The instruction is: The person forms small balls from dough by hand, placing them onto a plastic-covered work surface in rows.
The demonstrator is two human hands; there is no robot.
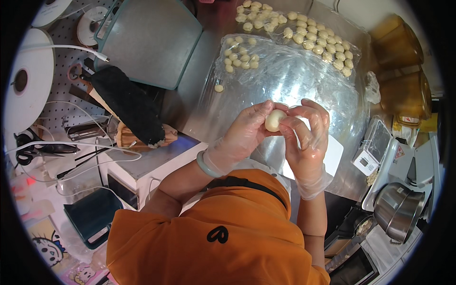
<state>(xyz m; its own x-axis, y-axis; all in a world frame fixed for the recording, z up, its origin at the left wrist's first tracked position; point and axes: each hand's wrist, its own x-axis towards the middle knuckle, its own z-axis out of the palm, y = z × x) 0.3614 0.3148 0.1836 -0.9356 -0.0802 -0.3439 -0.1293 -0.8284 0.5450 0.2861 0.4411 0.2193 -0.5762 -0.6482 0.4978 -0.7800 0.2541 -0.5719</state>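
Observation:
A smooth, pale dough ball point(274, 120) is held up between my two hands, above a shiny metal worktop point(221, 117). My left hand point(245, 128), in a clear plastic glove with a pale bangle at the wrist, grips it from the left. From the right, the gloved fingers of my right hand point(308, 131) press on the same ball, thumb and index finger against its side. Beyond my hands, a single dough ball point(218, 88) lies by itself on the worktop. Farther off, several dough balls point(242, 57) rest under plastic wrap point(285, 64), and more dough balls point(327, 42) sit at the far right.
A white scraper-like sheet point(333, 156) lies under my right wrist. On the left are a cutting board point(153, 39), a black cloth-like item point(124, 103), scissors point(35, 148) and a white cable point(78, 48). Steel bowls point(397, 210) and amber containers point(402, 92) stand on the right.

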